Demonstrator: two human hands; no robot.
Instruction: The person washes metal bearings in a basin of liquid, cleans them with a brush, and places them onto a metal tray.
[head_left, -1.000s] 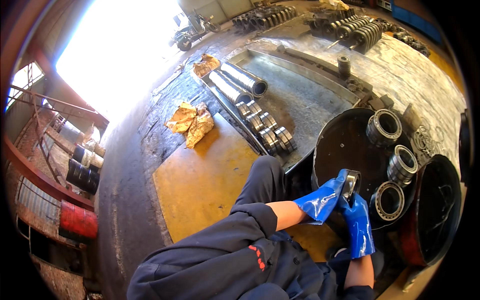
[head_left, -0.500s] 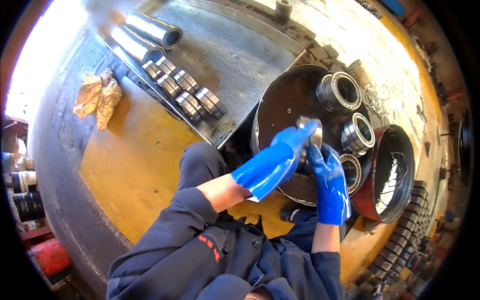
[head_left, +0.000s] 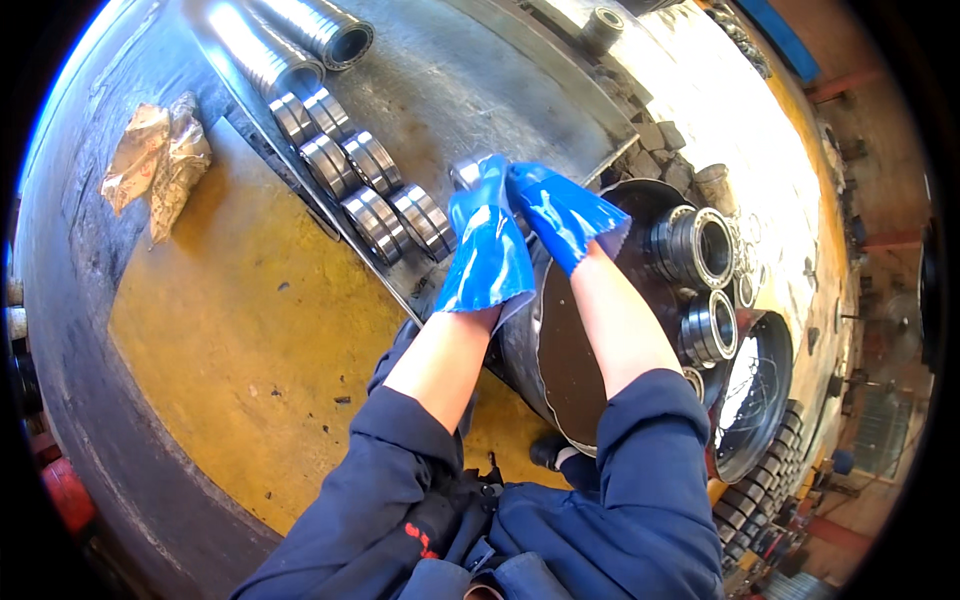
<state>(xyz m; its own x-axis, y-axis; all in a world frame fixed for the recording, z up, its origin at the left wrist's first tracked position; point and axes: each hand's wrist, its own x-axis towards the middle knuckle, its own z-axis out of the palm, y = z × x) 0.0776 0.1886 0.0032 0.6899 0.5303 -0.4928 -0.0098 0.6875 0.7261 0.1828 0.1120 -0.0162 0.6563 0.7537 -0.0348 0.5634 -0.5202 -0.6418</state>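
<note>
My hands are close together above the near end of the metal tray (head_left: 480, 85). The left hand (head_left: 488, 220) is clamped on a shiny metal ring (head_left: 464, 174), largely hidden behind the gloves; I cannot tell how the right hand (head_left: 555, 210) grips. Six similar rings (head_left: 371, 160) sit immediately left in paired rows, with two ribbed cylinders (head_left: 260, 50) beyond. My right forearm (head_left: 625, 325) obstructs the view of the dark drum (head_left: 575, 350). Bearings (head_left: 672, 240) occupy its right side. Crumpled paper (head_left: 150, 155) lies well apart.

Bearings (head_left: 371, 162) bar the left; tray (head_left: 455, 85) opens ahead.
</note>
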